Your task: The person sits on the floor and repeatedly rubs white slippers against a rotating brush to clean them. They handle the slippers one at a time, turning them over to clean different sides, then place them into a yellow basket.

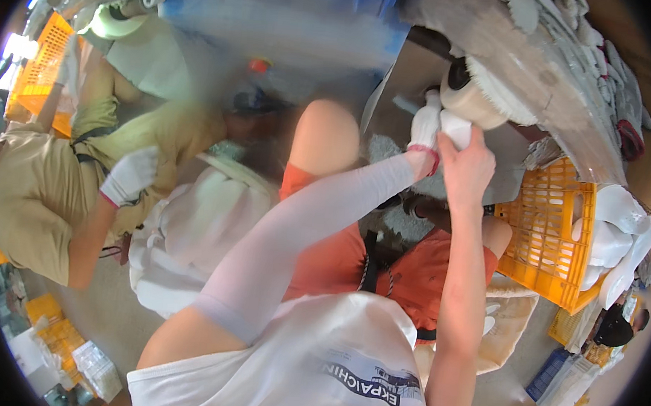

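Observation:
My left hand [424,125], in a white knit glove with a red cuff, is raised just left of a smooth white piece [455,129]. Its fingers are curled against that piece, though their tips are partly hidden. From the right, my bare right hand [468,164] grips the same piece between thumb and fingers. The piece sits right below a cream-coloured wheel [465,99] with a dark hub and a fluffy white edge. Whether the two touch, I cannot tell.
A yellow plastic basket [546,226] filled with smooth white pieces [614,234] stands at my right. A dusty ledge [531,63] runs above the wheel. On the left sits a co-worker with a gloved hand [129,176]; a white sack [186,246] lies between us.

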The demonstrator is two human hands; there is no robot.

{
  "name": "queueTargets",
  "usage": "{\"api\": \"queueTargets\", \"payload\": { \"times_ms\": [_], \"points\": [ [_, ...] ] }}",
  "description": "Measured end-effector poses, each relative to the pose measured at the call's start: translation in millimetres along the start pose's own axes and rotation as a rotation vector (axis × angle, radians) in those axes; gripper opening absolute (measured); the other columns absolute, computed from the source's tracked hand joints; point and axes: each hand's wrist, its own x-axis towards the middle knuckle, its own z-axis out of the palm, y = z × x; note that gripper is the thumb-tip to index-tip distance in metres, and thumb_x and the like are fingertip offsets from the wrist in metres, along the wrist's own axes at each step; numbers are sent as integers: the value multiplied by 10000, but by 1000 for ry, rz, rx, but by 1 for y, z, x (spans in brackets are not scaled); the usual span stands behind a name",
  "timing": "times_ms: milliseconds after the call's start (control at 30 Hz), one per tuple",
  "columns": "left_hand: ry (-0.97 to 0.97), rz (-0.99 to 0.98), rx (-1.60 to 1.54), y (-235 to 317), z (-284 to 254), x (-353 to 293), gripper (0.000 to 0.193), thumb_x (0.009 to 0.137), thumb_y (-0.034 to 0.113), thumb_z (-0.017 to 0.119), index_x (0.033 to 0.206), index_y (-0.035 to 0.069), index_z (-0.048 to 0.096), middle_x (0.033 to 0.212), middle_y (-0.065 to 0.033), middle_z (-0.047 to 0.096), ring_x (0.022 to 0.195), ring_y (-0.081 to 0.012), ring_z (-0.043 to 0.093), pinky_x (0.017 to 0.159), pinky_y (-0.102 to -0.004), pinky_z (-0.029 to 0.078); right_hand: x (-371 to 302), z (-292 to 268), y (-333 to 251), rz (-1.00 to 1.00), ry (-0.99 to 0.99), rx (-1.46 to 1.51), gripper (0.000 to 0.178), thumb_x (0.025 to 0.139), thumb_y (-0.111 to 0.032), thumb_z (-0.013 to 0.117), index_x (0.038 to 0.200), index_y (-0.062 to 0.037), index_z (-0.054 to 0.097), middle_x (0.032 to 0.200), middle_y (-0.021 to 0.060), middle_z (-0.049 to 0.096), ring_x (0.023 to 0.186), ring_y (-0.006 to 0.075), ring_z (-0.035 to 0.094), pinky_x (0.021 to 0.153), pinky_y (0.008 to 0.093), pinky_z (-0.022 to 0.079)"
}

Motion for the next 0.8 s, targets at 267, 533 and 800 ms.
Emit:
{"api": "queueTargets", "payload": {
  "times_ms": [267, 533, 800],
  "points": [
    [-53, 64, -64, 3, -4, 4, 589, 1087, 495, 347, 1175, -3, 648, 1055, -177, 716, 1018, -303, 694, 885, -415, 546, -18, -56, -49, 422, -387, 681, 755, 875, -147, 774, 1519, -17, 401, 1212, 186, 682, 1142, 228, 648, 1011, 356, 493],
    [-222, -6, -284, 35, -8, -12, 501, 1111, 414, 350, 1196, 8, 631, 1041, -154, 707, 1028, -278, 681, 890, -395, 551, -7, -97, -70, 275, -334, 199, 368, 853, -105, 743, 1111, 37, 522, 887, 335, 662, 864, 537, 640, 715, 528, 522],
    [-176, 294, 76, 11, -20, -62, 446, 1113, 379, 382, 1227, 23, 626, 1071, -138, 700, 1015, -255, 677, 884, -393, 558, -88, -122, -78, 149, -312, 382, 387, 845, -62, 719, 1185, 15, 550, 808, 237, 664, 681, 442, 679, 594, 504, 550]
  ]
}}
